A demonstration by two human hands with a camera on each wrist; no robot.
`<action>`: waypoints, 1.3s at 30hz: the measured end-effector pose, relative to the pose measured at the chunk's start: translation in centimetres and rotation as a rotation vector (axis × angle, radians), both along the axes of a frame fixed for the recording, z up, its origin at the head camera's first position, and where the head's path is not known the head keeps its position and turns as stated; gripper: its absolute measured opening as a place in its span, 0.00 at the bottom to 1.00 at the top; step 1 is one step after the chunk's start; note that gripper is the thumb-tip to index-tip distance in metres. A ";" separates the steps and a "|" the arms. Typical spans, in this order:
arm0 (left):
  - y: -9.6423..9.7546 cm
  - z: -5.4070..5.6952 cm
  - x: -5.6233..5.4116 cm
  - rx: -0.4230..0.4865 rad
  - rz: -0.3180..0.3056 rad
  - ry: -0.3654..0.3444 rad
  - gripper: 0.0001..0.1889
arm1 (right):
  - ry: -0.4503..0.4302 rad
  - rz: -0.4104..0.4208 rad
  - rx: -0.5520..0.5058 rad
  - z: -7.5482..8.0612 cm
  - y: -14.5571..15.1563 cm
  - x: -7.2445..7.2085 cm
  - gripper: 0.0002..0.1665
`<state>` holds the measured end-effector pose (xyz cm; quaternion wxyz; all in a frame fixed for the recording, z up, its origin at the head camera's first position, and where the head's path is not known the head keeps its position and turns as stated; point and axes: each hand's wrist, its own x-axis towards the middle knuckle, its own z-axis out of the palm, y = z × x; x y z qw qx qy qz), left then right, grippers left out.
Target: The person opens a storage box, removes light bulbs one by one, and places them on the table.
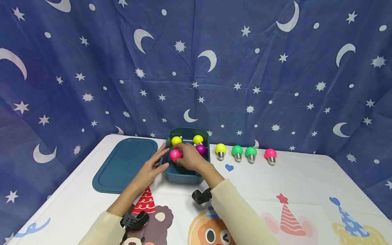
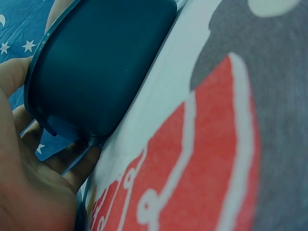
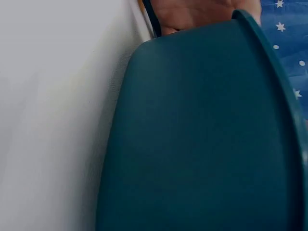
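Observation:
A dark teal plastic box (image 1: 183, 178) stands on the table with several colored light bulbs inside. My right hand (image 1: 191, 157) reaches down into it and pinches a pink bulb (image 1: 175, 155); the fingertips are partly hidden. Around that hand in the box lie a yellow bulb (image 1: 176, 141), a second yellow bulb (image 1: 198, 139) and a purple bulb (image 1: 200, 149). My left hand (image 1: 150, 172) rests against the box's left side, fingers extended and spread, thumb at the rim. In the left wrist view, the left fingers touch the outer wall (image 2: 106, 67).
Left of the box lies a flat teal lid (image 1: 125, 165). To the right, a row holds a yellow bulb (image 1: 220, 149), two green bulbs, one nearer (image 1: 237, 151) and one farther (image 1: 251, 152), and a pink bulb (image 1: 271, 154). A blue star-patterned curtain (image 1: 196, 68) hangs behind.

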<state>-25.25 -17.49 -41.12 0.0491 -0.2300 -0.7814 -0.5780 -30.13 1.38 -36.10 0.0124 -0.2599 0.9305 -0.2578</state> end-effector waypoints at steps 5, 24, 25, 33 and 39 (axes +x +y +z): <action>0.0 0.0 0.0 -0.005 0.007 -0.003 0.29 | 0.030 0.006 -0.072 0.7 0.9 0.8 0.29; -0.2 0.2 -0.1 -0.001 0.000 -0.002 0.29 | -0.009 -0.081 -0.415 2.5 6.5 3.3 0.29; -0.1 0.2 -0.1 0.000 -0.001 -0.002 0.29 | -0.011 -0.095 -0.421 2.5 6.9 3.4 0.29; 0.0 0.1 -0.1 -0.005 -0.005 0.003 0.29 | -0.018 -0.187 -0.477 1.4 10.6 4.1 0.28; 0.0 0.0 0.0 -0.009 -0.006 0.011 0.29 | 0.000 -0.211 -0.541 0.2 12.3 4.6 0.29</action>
